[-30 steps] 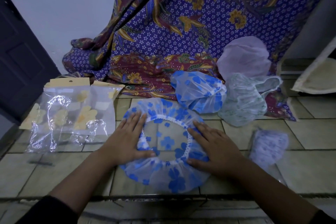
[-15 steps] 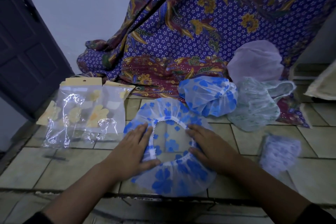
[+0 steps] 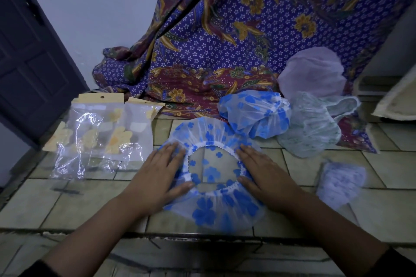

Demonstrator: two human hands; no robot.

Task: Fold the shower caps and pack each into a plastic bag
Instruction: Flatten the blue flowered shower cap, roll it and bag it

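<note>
A white shower cap with blue flowers [image 3: 211,207] lies flat on the tiled floor, its elastic opening facing up. My left hand [image 3: 157,175] presses flat on its left side, fingers spread. Flat on the cap's right side rests my right hand [image 3: 265,175]. Neither hand grips anything. Clear plastic bags with tan header cards [image 3: 101,137] lie to the left. Behind the flat cap sit another blue-flowered cap [image 3: 256,117], a pale green cap [image 3: 313,128] and a lilac cap [image 3: 313,72].
A small crumpled blue-patterned cap [image 3: 342,182] lies at the right. Purple batik cloth [image 3: 247,40] drapes across the back. A dark door [image 3: 29,51] stands at the left. The tiled ledge's front edge [image 3: 202,235] runs just below the cap.
The view has shifted a little. Both hands stay on the cap and have spread slightly apart, flattening it and widening the opening.
</note>
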